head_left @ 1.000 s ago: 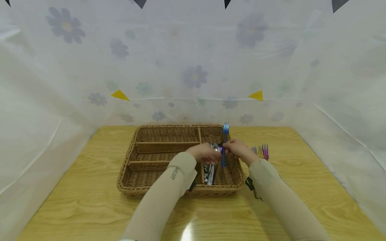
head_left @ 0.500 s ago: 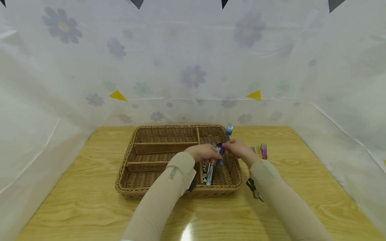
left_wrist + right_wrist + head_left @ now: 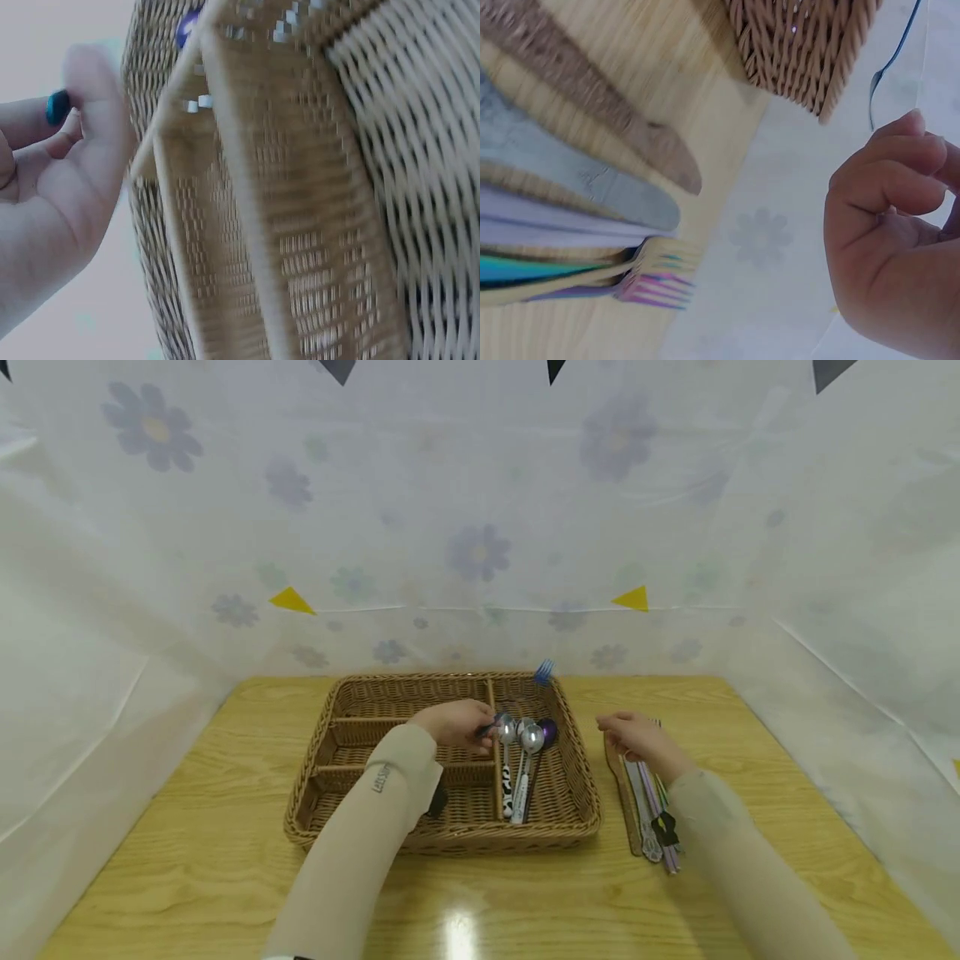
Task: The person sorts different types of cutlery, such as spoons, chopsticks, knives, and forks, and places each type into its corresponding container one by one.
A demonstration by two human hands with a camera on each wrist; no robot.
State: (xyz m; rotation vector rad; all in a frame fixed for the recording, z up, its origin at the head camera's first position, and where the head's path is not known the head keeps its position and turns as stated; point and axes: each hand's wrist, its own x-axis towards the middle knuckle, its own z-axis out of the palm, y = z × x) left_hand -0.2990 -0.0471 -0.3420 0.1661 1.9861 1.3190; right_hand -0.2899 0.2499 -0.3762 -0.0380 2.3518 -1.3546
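My left hand [image 3: 459, 727] pinches the handle of a blue fork [image 3: 543, 672] above the wicker basket [image 3: 450, 841]; the tines point away to the back right. In the left wrist view a teal handle end [image 3: 58, 107] shows between finger and thumb of the left hand [image 3: 67, 172]. My right hand [image 3: 637, 739], fingers loosely bent and holding nothing, hovers above the cutlery right of the basket. Silver spoons [image 3: 532, 739] and a dark purple spoon [image 3: 549, 732] lie in the right compartment. The right wrist view shows the right hand [image 3: 892, 232] beside the cutlery.
On the wooden table [image 3: 750, 827] right of the basket lie a brown knife [image 3: 664, 154], a silver knife [image 3: 641, 202] and several forks, one with pink-purple tines [image 3: 656, 291]. A black piece [image 3: 664, 828] sits on their handles. Dividers [image 3: 405, 767] split the basket.
The blue fork passed from my right hand to my left, which moved left with it. My right hand released it and moved right over the cutlery, uncovering the spoons.
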